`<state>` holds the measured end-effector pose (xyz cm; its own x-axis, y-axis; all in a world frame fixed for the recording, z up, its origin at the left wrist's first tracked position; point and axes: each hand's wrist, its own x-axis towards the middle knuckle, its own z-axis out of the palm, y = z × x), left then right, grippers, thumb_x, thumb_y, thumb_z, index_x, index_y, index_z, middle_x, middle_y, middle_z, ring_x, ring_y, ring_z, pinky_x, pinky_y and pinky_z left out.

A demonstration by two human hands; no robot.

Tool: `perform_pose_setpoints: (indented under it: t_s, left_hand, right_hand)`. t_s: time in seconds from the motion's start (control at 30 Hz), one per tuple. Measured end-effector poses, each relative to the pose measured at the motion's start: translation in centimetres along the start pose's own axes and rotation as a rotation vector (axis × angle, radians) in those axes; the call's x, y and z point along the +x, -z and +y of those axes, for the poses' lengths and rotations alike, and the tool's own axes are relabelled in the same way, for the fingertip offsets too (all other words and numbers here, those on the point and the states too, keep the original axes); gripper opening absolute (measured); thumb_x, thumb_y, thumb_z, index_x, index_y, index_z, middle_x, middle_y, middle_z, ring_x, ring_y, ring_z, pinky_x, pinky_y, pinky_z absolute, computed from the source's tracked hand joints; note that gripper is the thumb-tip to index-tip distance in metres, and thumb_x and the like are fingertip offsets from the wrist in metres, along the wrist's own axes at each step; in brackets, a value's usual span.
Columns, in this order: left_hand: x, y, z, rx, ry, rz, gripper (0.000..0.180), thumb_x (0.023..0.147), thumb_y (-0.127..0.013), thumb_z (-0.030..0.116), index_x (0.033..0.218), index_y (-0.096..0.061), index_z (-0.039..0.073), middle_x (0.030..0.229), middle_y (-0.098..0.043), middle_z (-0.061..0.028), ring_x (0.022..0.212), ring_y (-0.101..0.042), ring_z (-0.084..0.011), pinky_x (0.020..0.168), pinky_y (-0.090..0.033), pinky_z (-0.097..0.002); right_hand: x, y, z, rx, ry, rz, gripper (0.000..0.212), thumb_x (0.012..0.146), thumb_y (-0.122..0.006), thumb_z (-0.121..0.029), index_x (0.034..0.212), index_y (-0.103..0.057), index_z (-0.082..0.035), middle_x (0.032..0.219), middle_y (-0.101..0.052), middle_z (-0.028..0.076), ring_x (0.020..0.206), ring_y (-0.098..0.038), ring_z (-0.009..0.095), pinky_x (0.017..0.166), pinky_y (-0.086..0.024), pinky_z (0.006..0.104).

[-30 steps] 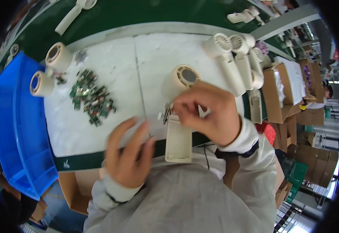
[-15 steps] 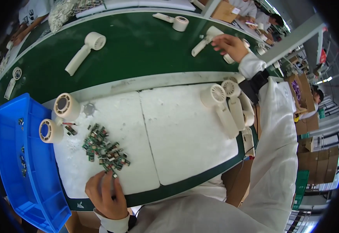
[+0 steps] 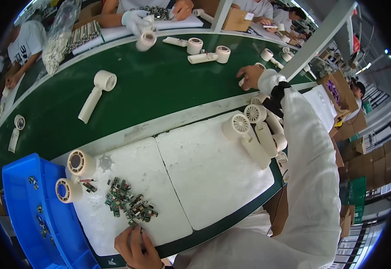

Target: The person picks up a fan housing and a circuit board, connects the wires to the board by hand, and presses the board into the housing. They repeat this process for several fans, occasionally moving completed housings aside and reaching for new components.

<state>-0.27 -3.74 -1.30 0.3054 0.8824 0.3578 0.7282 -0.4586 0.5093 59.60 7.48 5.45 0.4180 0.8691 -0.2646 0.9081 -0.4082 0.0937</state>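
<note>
My left hand [image 3: 137, 249] rests at the near edge of the white foam mat [image 3: 213, 175], fingers loosely bent and apart. Its fingertips touch a small green circuit board at the near side of a pile of such boards [image 3: 130, 201]. My right hand [image 3: 251, 77] reaches far right over the green belt [image 3: 146, 85]. Its fingers curl over a white handheld fan [image 3: 260, 66], mostly hidden beneath the hand; only bits of white show around it. Close to my right forearm, several white fans [image 3: 238, 126] lie grouped at the mat's right end.
A blue bin [image 3: 34, 201] holding a few boards stands left. Two round-headed fan parts [image 3: 81, 163] sit beside it. More fans [image 3: 97, 94] lie on the belt. Across it, a co-worker's gloved hand [image 3: 136, 21] holds a fan. A metal post [image 3: 321, 38] rises at right.
The view has tilted, so the mat sits lower. My right hand has come down onto a fan. A co-worker's hands and a fan have come into view. My left hand stays by the pile.
</note>
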Motion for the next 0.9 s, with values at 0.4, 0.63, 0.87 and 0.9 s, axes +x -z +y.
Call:
perform_pose_setpoints:
  t_s: [0.4,0.63,0.87,0.9]
  left_hand:
    - [0.6,0.1,0.1,-0.160,-0.034,0.002,0.018,0.093,-0.065,0.002,0.110,-0.072,0.001,0.101,-0.065,-0.0149,0.096,-0.063,-0.0322,0.082,-0.051,-0.0401]
    - [0.1,0.7,0.7,-0.241,0.091,-0.010,0.017,0.091,-0.068,0.001,0.108,-0.072,0.001,0.099,-0.064,-0.0140,0.090,-0.063,-0.0312,0.077,-0.051,-0.0379]
    - [0.7,1.0,0.6,-0.223,-0.058,-0.052,0.025,0.082,-0.077,0.001,0.106,-0.073,0.002,0.096,-0.066,-0.0128,0.091,-0.061,-0.0329,0.086,-0.050,-0.0420]
    - [0.5,0.9,0.4,-0.225,-0.057,-0.040,0.025,0.081,-0.077,0.000,0.106,-0.073,0.002,0.097,-0.066,-0.0132,0.091,-0.061,-0.0331,0.086,-0.050,-0.0418]
  right_hand:
    - [2.0,-0.4,0.2,-0.357,-0.084,-0.262,0.048,0.071,-0.080,-0.022,0.117,-0.073,-0.012,0.101,-0.077,0.012,0.094,-0.074,0.031,0.084,-0.058,0.0405]
    - [-0.9,0.6,-2.9,-0.061,-0.001,-0.109,0.047,0.071,-0.079,-0.019,0.116,-0.073,-0.008,0.098,-0.077,0.011,0.090,-0.074,0.027,0.081,-0.059,0.0378]
    - [-7.6,4.3,-9.7,0.613,0.233,-0.200,0.044,0.074,-0.080,-0.014,0.116,-0.072,-0.001,0.088,-0.076,0.008,0.073,-0.070,0.013,0.071,-0.057,0.0288]
    - [-9.1,4.7,-11.4,0.675,0.311,-0.230,0.041,0.076,-0.077,-0.010,0.116,-0.071,-0.001,0.086,-0.075,0.007,0.073,-0.069,0.011,0.068,-0.055,0.0265]
